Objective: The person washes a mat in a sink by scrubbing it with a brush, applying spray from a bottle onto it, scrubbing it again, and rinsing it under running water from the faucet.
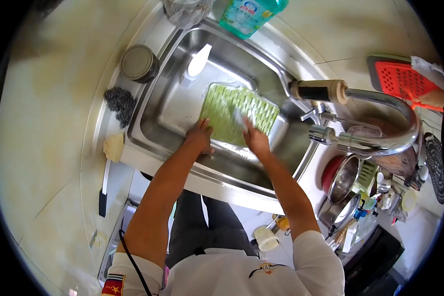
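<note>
Right grip [256, 140] is closed round a blurred pale tool [239, 118]; left grip [200, 136] sits at the green ribbed mat's [224, 106] near-left edge, any pinch hidden. The mat's in the sink [175, 106], on slick steel: slacken that left hold under a hard stroke and it could skate, knocking the white object [199, 60] at eleven o'clock. Faucet [322, 134] at three could catch a lifted edge; jar [139, 63] at ten, scourer [120, 105] at nine.
</note>
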`<state>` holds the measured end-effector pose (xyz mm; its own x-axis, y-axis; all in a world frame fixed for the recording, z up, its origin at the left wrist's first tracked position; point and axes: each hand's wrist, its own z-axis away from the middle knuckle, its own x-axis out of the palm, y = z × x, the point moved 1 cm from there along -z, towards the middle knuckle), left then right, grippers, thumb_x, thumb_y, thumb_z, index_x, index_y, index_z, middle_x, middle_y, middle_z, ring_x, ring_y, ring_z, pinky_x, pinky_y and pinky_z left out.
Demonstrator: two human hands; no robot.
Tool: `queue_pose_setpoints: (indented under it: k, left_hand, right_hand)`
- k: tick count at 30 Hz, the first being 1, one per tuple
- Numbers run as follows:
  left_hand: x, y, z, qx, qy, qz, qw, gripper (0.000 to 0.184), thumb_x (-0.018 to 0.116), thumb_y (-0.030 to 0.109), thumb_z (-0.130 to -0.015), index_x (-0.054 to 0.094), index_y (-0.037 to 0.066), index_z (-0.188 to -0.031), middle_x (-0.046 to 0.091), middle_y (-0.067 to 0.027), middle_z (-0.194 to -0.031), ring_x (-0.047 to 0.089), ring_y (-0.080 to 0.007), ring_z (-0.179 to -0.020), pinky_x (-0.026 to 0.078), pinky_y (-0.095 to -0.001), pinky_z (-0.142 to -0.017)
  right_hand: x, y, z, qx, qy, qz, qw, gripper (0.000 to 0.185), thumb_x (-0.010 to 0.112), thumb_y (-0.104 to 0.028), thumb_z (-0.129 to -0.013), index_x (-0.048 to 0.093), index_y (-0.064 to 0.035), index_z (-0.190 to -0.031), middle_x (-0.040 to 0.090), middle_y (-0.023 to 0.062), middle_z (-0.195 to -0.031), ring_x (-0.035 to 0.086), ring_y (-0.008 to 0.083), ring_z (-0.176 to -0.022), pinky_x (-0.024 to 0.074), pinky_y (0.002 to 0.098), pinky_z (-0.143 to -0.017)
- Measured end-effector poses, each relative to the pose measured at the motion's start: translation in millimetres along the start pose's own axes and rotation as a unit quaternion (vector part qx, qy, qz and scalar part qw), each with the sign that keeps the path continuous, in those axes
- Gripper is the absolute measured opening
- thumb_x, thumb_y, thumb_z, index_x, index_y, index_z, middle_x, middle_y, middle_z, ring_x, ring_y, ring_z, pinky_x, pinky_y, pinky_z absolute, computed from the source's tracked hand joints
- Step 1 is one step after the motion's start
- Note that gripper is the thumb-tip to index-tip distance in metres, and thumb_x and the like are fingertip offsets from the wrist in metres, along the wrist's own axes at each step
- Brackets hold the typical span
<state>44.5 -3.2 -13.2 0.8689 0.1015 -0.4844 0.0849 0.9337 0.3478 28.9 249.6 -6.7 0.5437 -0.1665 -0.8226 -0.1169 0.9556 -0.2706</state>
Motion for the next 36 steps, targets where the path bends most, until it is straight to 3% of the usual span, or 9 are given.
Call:
queue_pose_setpoints:
  k: [6, 9, 12, 16, 19, 21, 26, 30, 36]
  left_hand:
    - [3.1, -3.2, -5.1, 0.013, -0.011, 0.0, 1.0, 0.098, 0.078, 0.049, -0.076, 0.028, 0.017, -0.154, -0.001, -0.006, -0.166, 0.003, -0.0279, -0.152, 0.035, -0.0527, -0.112]
    - [16.3, -18.1, -29.0, 0.046, 0.074, 0.035, 0.996, 0.073, 0.073, 0.036, -0.082, 0.044, 0.013, -0.145, 0.027, -0.0129, -0.158, 0.028, -0.0307, -0.145, 0.04, -0.0455, -0.11]
    - [-13.5, -16.2, -20.6, -0.035, 0.148, 0.114, 0.982, 0.049, 0.066, 0.027, -0.085, 0.058, 0.01, -0.131, 0.049, -0.0142, -0.143, 0.049, -0.0318, -0.129, 0.046, -0.044, -0.104]
    - [-19.0, 0.4, 0.1, -0.078, 0.207, 0.147, 0.964, 0.038, 0.062, 0.023, -0.086, 0.065, 0.009, -0.12, 0.059, -0.0151, -0.129, 0.059, -0.0343, -0.116, 0.048, -0.0453, -0.099]
    - [19.2, -16.6, -19.7, -0.038, 0.272, 0.178, 0.945, 0.05, 0.069, 0.024, -0.08, 0.062, 0.01, -0.127, 0.061, -0.019, -0.123, 0.06, -0.0383, -0.11, 0.048, -0.0481, -0.096]
    - [18.4, -15.6, -21.1, -0.061, 0.23, 0.176, 0.955, 0.058, 0.071, 0.027, -0.079, 0.057, 0.011, -0.133, 0.055, -0.0187, -0.133, 0.054, -0.0373, -0.121, 0.046, -0.0469, -0.101]
    - [9.0, 1.1, -10.3, -0.001, 0.201, -0.068, 0.977, 0.086, 0.075, 0.034, -0.078, 0.033, 0.014, -0.15, 0.027, -0.0137, -0.158, 0.028, -0.0348, -0.145, 0.04, -0.0452, -0.111]
    - [7.9, 7.2, -10.7, -0.035, 0.097, -0.077, 0.992, 0.102, 0.079, 0.038, -0.077, 0.017, 0.017, -0.156, 0.01, -0.0054, -0.165, 0.015, -0.0323, -0.15, 0.038, -0.0438, -0.113]
    - [-3.6, 14.1, -2.6, -0.047, 0.079, -0.049, 0.995, 0.102, 0.078, 0.039, -0.078, 0.016, 0.016, -0.156, 0.009, -0.0032, -0.165, 0.012, -0.0312, -0.151, 0.04, -0.0427, -0.112]
  right_hand:
    - [-8.0, 65.0, 14.5, 0.16, 0.076, -0.05, 0.983, 0.066, 0.055, -0.034, -0.096, 0.027, -0.0229, -0.154, 0.069, 0.025, -0.09, 0.067, 0.0443, -0.084, 0.0519, 0.0538, -0.078]
    - [-15.1, 48.3, 55.0, 0.161, 0.117, -0.125, 0.972, 0.057, 0.058, -0.029, -0.096, 0.039, -0.0156, -0.148, 0.068, 0.0196, -0.081, 0.066, 0.0375, -0.068, 0.0521, 0.0479, -0.064]
    - [-12.4, 49.6, 86.9, 0.281, -0.003, -0.703, 0.653, 0.048, 0.054, -0.03, -0.099, 0.045, -0.0129, -0.143, 0.06, 0.0082, -0.072, 0.059, 0.0215, -0.059, 0.0487, 0.0349, -0.052]
    - [-56.3, 28.2, 143.9, 0.115, -0.125, -0.921, 0.352, 0.046, 0.045, -0.037, -0.104, 0.046, -0.0079, -0.139, 0.056, 0.0063, -0.082, 0.045, 0.0125, -0.056, 0.0376, 0.0236, -0.043]
    - [-54.4, 23.1, 160.7, 0.058, -0.111, -0.938, 0.324, 0.047, 0.042, -0.04, -0.105, 0.045, -0.0083, -0.139, 0.056, 0.0071, -0.084, 0.045, 0.0124, -0.056, 0.0395, 0.024, -0.046]
    - [-48.6, 27.9, 145.6, 0.067, -0.097, -0.923, 0.366, 0.045, 0.044, -0.037, -0.105, 0.044, -0.0085, -0.139, 0.056, 0.0066, -0.084, 0.048, 0.0131, -0.057, 0.0419, 0.0253, -0.047]
    - [-20.4, 16.3, 38.6, 0.154, -0.025, -0.533, 0.831, 0.048, 0.055, -0.037, -0.101, 0.05, -0.0102, -0.14, 0.064, 0.0073, -0.099, 0.059, 0.0133, -0.062, 0.0509, 0.028, -0.058]
    - [64.6, 21.7, -19.9, 0.056, 0.147, -0.216, 0.964, 0.044, 0.058, -0.031, -0.095, 0.056, -0.0199, -0.137, 0.068, 0.0175, -0.102, 0.067, 0.0331, -0.086, 0.0534, 0.0447, -0.075]
    - [17.2, 1.4, -5.3, 0.233, 0.137, -0.235, 0.934, 0.032, 0.061, -0.035, -0.09, 0.064, -0.0187, -0.117, 0.067, 0.0216, -0.107, 0.064, 0.0408, -0.098, 0.0518, 0.048, -0.085]
